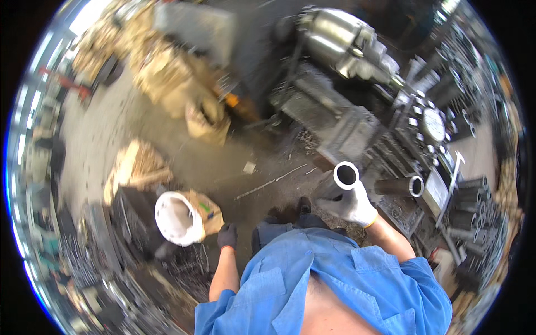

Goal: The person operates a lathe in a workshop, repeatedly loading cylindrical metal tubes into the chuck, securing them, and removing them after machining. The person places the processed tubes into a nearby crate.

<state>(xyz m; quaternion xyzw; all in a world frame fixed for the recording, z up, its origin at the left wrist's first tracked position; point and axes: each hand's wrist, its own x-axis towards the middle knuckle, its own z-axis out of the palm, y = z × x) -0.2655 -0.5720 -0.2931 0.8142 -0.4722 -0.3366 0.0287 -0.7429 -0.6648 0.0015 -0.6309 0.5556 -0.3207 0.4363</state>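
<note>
My right hand, in a white work glove, grips a short metal tube with a bright ring-shaped end face. Beside it on the machine another metal tube lies on its side. My left hand, in a dark glove, hangs low by the brown paper wrapping around a large white-rimmed round container; whether the fingers touch it or hold anything, I cannot tell.
A lathe with a shiny chuck stands ahead, its tool carriage at the right. Several tubes are stacked at far right. Brown wrapping paper and a pile of wood pieces are at the left. Metal chips lie near the machine.
</note>
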